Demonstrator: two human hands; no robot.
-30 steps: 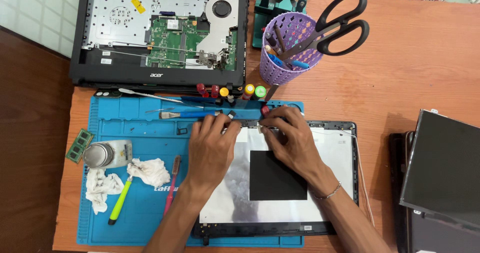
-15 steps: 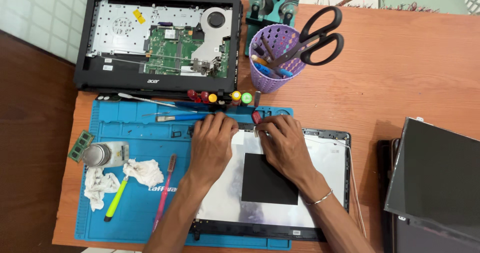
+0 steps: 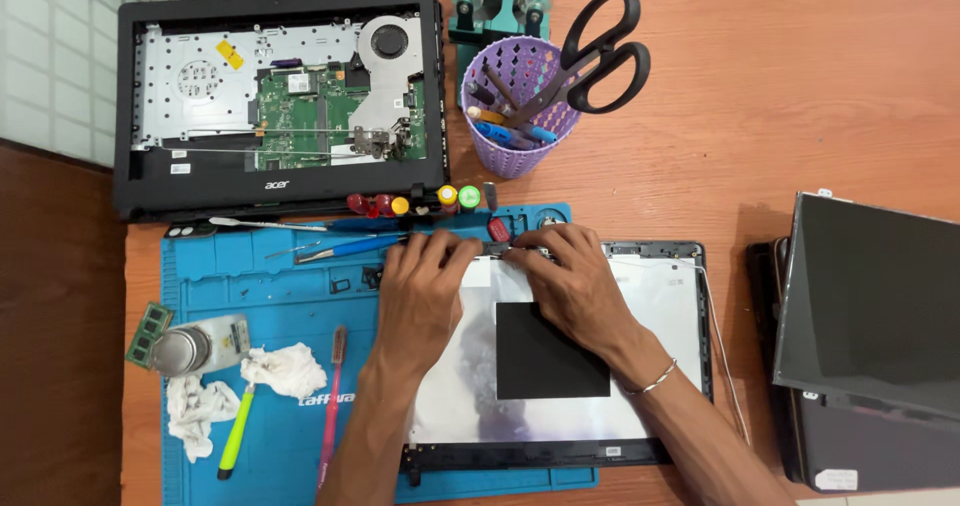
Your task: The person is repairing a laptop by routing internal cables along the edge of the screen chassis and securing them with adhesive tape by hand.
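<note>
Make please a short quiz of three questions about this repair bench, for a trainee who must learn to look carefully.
1. True or false: both hands rest on the top edge of the laptop lid shell.
2. Which thing stands in the purple cup? A) black scissors B) a hammer C) a ruler
3. Fill in: the opened laptop base lies at the ____ edge of the blue mat.

Key
1. True: the left hand and the right hand both press at that top edge, fingertips close together.
2. A: the black scissors stick out of it.
3. Far (top) edge.
</note>
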